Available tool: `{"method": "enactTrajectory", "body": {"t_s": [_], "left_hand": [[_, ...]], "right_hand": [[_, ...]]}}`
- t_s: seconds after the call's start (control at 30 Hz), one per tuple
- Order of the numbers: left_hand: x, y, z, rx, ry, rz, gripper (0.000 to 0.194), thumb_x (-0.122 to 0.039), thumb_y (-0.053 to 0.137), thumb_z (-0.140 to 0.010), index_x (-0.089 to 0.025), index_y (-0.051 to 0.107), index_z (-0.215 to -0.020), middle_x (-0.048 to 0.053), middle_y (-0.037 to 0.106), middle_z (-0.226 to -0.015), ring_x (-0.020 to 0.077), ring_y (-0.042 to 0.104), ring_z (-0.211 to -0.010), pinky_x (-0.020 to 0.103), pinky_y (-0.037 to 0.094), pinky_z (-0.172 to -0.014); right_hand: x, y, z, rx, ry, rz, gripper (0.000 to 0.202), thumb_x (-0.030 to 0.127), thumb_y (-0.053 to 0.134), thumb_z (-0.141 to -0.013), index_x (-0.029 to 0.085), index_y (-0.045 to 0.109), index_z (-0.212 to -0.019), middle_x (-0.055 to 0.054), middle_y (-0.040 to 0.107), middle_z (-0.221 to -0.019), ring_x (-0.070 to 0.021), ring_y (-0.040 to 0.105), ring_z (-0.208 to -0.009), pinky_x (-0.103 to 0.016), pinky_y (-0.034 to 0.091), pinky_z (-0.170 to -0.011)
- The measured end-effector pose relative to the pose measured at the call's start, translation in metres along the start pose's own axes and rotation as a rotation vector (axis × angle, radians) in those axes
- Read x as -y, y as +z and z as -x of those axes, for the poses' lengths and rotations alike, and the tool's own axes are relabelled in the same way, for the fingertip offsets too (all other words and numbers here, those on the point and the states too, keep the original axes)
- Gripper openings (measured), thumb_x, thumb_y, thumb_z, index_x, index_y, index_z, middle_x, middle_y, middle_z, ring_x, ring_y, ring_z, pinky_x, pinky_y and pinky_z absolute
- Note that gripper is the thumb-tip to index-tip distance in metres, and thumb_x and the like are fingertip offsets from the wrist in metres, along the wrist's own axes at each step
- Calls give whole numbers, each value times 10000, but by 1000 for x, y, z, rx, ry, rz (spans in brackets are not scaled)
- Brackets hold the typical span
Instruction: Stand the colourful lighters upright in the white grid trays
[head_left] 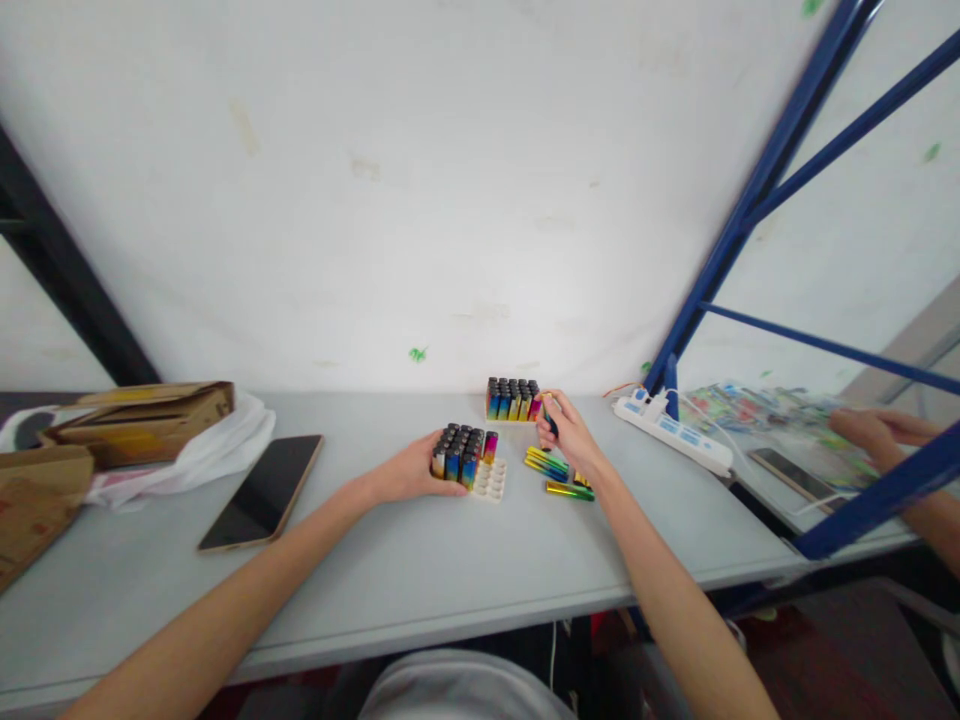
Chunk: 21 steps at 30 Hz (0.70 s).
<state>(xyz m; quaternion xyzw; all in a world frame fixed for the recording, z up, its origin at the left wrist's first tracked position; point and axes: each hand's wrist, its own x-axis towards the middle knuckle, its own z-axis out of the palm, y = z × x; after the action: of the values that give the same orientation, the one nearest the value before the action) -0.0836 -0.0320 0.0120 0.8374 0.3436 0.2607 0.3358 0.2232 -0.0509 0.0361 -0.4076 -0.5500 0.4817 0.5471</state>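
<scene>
Upright lighters (454,462) with black tops and shiny gradient bodies fill the left part of a white tray (490,482), whose right part shows bare holes and one pink-purple lighter (490,447). My left hand (412,470) is closed around the left side of this group, fingers behind and thumb in front. Right of the tray, my right hand (564,425) is closed on a lighter (552,424), mostly hidden by the fingers; its dark end shows. Loose yellow-green and blue lighters (570,491) lie on the table below that hand. Behind stands a second full tray of lighters (513,400).
A phone (262,493) lies to the left, beside cardboard boxes (146,425) and a white plastic bag (225,440). At right are a power strip (675,435) with plugs and a blue metal frame (720,270). Beyond it, another person's hands (885,435) are near plastic packets (757,420).
</scene>
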Motion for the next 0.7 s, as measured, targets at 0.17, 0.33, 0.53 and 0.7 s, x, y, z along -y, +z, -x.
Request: {"method": "enactTrajectory", "body": {"t_s": [0.17, 0.33, 0.53, 0.7], "left_hand": [[-3, 0, 0, 7, -5, 14, 813, -528, 919, -656, -206, 600, -1331, 65, 717, -1306, 315, 659, -1196, 399, 498, -1094], [-4, 0, 1, 12, -2, 27, 794, -518, 914, -665, -200, 598, -1319, 64, 708, -1320, 306, 656, -1206, 390, 492, -1103], [1, 0, 0, 20, -13, 23, 797, -540, 909, -669, -206, 591, -1318, 73, 712, -1315, 312, 653, -1229, 406, 497, -1107], [0, 0, 0, 23, -3, 23, 805, -525, 914, -673, -199, 580, -1330, 77, 708, -1325, 309, 657, -1232, 397, 500, -1107]], "right_hand": [[1, 7, 3, 64, -5, 12, 564, 670, 705, -843, 236, 640, -1196, 35, 530, -797, -103, 452, -614, -216, 335, -492], [-8, 7, 1, -98, -71, 163, 514, 656, 757, -800, 222, 659, -1057, 78, 458, -606, -92, 340, -487, -237, 259, -462], [-14, 10, -1, -143, -81, 213, 541, 732, 727, -796, 207, 596, -769, 46, 466, -603, -115, 425, -536, -259, 362, -507], [-10, 22, 5, 12, -63, 62, 535, 762, 643, -855, 235, 561, -897, 24, 565, -747, -124, 523, -595, -264, 473, -555]]}}
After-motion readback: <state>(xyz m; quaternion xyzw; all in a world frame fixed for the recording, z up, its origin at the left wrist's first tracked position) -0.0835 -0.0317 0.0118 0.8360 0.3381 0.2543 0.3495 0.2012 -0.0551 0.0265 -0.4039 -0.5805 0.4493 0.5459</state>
